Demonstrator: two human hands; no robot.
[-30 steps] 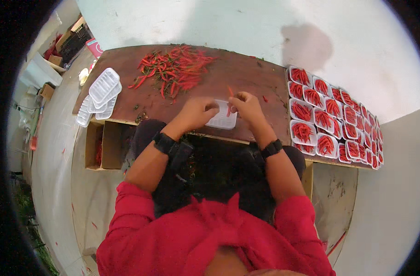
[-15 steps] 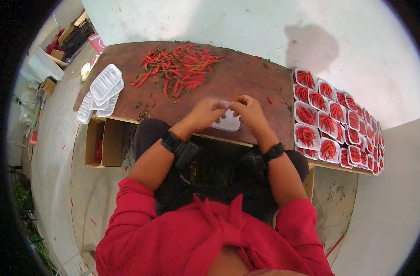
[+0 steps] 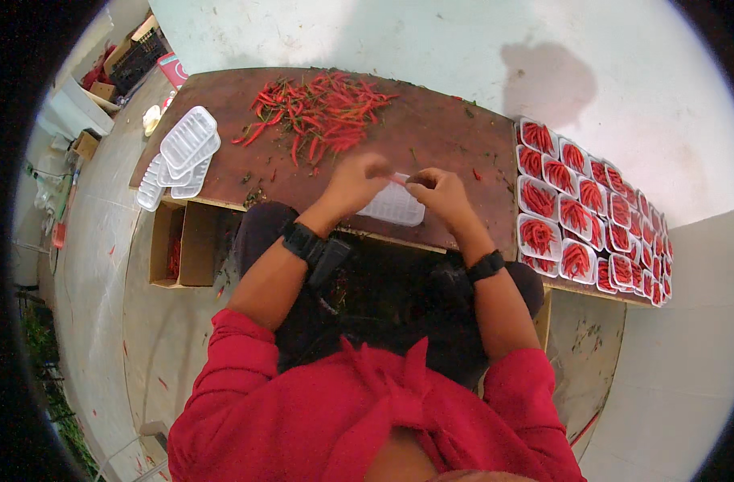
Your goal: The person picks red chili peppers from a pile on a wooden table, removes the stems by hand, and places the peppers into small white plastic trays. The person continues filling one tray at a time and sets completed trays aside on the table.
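Note:
A red chilli (image 3: pixel 398 179) spans the gap between my two pinched hands above a translucent white tray (image 3: pixel 389 209) at the table's front edge. My left hand (image 3: pixel 360 181), slightly blurred, is closed at the chilli's left end. My right hand (image 3: pixel 437 193) pinches its right end with thumb and forefinger. Behind them lies a loose pile of red chillies (image 3: pixel 323 108), some with green stems. A few empty trays (image 3: pixel 188 145) are stacked loosely at the table's left end.
Several rows of trays filled with chillies (image 3: pixel 576 215) cover the right end of the brown table (image 3: pixel 431 136). A cardboard box (image 3: pixel 196 245) sits under the left front edge. A white wall (image 3: pixel 415 40) rises behind. Crates (image 3: pixel 135 64) stand at the far upper left.
The chilli, upright in my right hand a second ago, now lies crosswise between both hands. My left hand has moved up and inward; my right hand has shifted slightly right and down.

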